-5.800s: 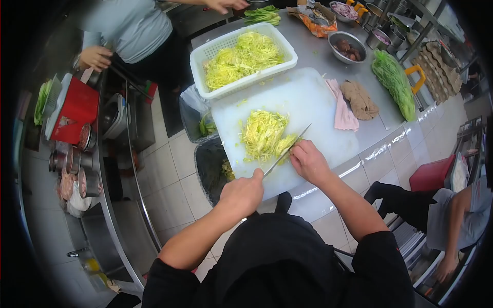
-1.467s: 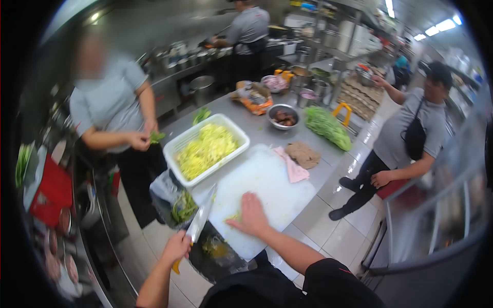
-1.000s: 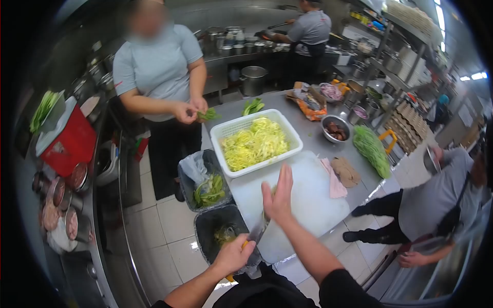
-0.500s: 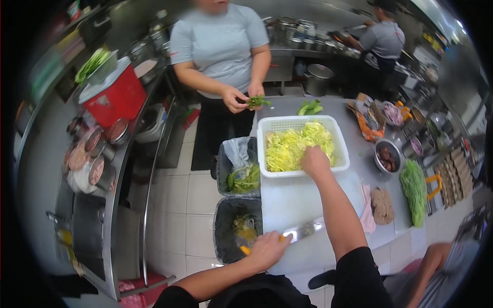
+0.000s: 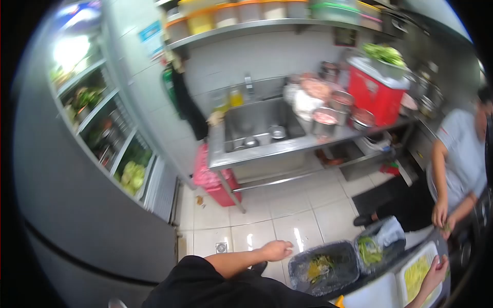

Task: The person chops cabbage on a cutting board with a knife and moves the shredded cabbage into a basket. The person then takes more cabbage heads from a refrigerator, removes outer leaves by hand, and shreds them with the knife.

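My left hand (image 5: 277,250) hangs over the floor just left of the black-lined bin (image 5: 323,270). Its fingers are loosely curled, with nothing visible in them. At the lower right, my right hand (image 5: 434,274) is over the edge of the white basket (image 5: 436,250), fingers apart and apparently empty. Shredded yellow-green leaves (image 5: 415,274) lie in the basket. Beside it is the white cutting board (image 5: 367,295), partly cut off by the frame. An orange handle (image 5: 339,302) shows at the board's near edge; the blade is not visible.
A second bin (image 5: 371,250) holds green leaves. Behind stand a steel sink (image 5: 264,126), metal pots (image 5: 324,122) and a red cooler (image 5: 371,95). A pink bin (image 5: 215,179) is under the counter's left end. A fridge (image 5: 87,174) fills the left side. A co-worker (image 5: 454,159) stands right.
The view has swung left toward the sink and fridge. My left hand has let go of the knife and moved off the board. My right hand has lifted from the leaves to the basket's edge.
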{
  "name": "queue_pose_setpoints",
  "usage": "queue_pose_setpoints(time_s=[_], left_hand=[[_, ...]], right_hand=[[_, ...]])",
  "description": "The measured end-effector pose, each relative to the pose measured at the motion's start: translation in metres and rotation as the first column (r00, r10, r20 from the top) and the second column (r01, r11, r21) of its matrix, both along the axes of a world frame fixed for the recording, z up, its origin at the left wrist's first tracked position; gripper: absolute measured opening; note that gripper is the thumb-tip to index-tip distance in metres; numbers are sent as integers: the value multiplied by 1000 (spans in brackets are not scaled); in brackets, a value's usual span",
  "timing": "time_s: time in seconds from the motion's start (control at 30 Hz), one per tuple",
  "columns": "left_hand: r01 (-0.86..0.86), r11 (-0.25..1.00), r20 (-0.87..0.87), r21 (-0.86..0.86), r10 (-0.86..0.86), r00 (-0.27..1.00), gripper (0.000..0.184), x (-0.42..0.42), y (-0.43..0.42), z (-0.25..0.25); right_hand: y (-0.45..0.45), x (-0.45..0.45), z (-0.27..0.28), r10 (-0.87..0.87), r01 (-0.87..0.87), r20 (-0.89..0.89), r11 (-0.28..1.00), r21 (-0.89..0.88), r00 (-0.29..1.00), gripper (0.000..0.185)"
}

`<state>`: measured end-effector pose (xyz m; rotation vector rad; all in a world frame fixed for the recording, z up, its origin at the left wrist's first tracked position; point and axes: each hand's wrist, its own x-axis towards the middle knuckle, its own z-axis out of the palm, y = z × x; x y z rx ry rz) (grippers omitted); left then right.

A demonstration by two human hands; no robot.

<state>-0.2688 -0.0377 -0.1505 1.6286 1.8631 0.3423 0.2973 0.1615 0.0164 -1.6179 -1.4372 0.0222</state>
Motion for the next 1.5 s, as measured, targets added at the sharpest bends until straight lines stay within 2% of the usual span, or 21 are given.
queue_pose_setpoints(time_s=[0.07,0.13,0.17,0.27,0.3,0.37,0.4,0.47,0.5,0.6,0.67,0.8,0.9,1.03,1.13,1.17,1.23,1.33,1.37,1.43,1.5], left_hand=[[-269,945,-23,-186,270,963,44,-52,-33,-13],[-429,874,-85,-229,421,903,46,-101,-75,-34],[-498,839,-95,-222,489,867,47,-127,-98,-55],[-636,709,-95,-304,642,761,49,-192,-162,-65],[-598,696,-117,-397,608,785,48,-214,-181,-73],[-556,665,-138,-498,572,808,49,-271,-215,-126],[-569,638,-148,-519,589,795,49,-290,-233,-161],[-691,561,-190,-456,697,691,50,-310,-261,-154],[-747,513,-218,-422,743,633,50,-320,-275,-149],[-593,444,-88,-671,747,659,52,-354,-294,-122],[-618,439,-111,-652,751,651,53,-370,-303,-127],[-710,432,-113,-556,807,580,53,-393,-310,-144],[-743,400,-132,-536,830,542,53,-416,-303,-149],[-802,350,-201,-484,848,490,53,-453,-297,-141],[-812,321,-223,-488,853,472,51,-501,-294,-107],[-834,296,-239,-465,865,440,51,-517,-297,-98],[-879,231,-249,-417,901,355,51,-542,-307,-85],[-937,99,-254,-335,948,191,50,-585,-321,-71],[-950,50,-245,-307,961,130,50,-600,-326,-70],[-969,-72,-232,-237,973,-16,50,-635,-334,-70],[-963,-206,-226,-176,960,-164,49,-669,-339,-81]], right_hand=[[33,-41,-14,257,-253,-56,965,73,965,26],[66,-100,-37,476,-474,-194,878,60,858,22],[60,-160,-30,517,-501,-290,855,133,806,19],[61,-306,-25,680,-664,-220,732,149,700,34],[40,-362,-10,723,-713,-188,689,132,664,41],[26,-451,-3,782,-778,-87,623,83,617,42],[27,-492,-7,812,-813,-120,580,51,571,43],[22,-564,-12,858,-871,-182,491,10,481,46],[12,-600,-7,862,-871,-142,492,0,487,47],[24,-674,-21,873,-874,-49,482,-51,485,49],[35,-716,-35,864,-856,18,502,-123,504,50],[54,-783,-60,894,-879,-27,433,-199,446,49],[70,-848,-83,937,-916,-54,324,-235,345,47],[50,-965,-98,975,-985,-209,43,-170,78,41],[-26,-1038,-46,956,-932,-209,-257,-255,-207,37],[-45,-1059,-37,940,-891,-206,-328,-315,-273,34],[-86,-1094,-27,822,-757,-260,-569,-321,-507,26],[-138,-1136,-34,654,-463,-284,-721,-516,-701,28],[-157,-1148,-35,581,-354,-285,-744,-567,-763,33],[-189,-1170,-73,553,-275,-353,-755,-595,-755,57],[-223,-1190,-79,571,-188,-497,-758,-624,-653,92]])
